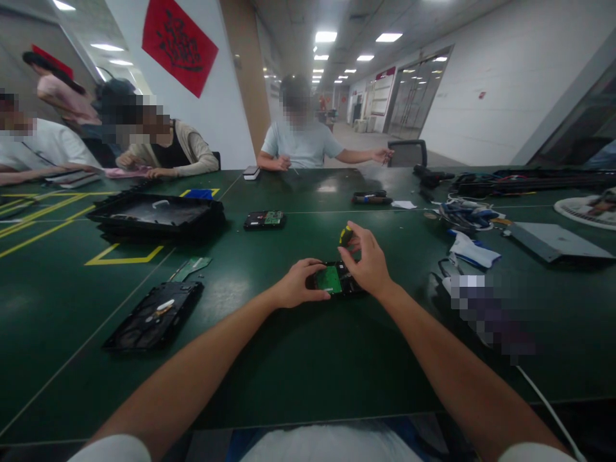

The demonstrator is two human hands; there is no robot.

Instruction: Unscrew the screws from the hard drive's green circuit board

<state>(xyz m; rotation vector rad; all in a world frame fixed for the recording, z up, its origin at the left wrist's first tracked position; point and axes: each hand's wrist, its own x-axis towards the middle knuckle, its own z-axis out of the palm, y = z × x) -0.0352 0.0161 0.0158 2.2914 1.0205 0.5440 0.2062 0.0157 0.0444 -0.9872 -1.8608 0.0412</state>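
The left hand [297, 284] clasps a rectangular black-and-green device [330, 280] between parted fingers. Above it, the right hand [370, 262] pinches a rounded yellow-and-black handle [345, 237].

On the green worktop [269, 359], a rectangular black-and-green unit [328, 280] is placed right of a flat black plastic casing [154, 321]; behind the casing, black plastic trays [158, 215] are stacked; toward the right edge, a grey metal box [558, 241] is set.

Lamps [326, 36]: white, blown out overhead; overall dim.
Table [269, 372]: dark, glare patch near far edge.
Walls [500, 90]: slanted, stretched toward the edges.
Heads [294, 96]: pixelated.
Corridor [353, 130]: hazy, soft detail.
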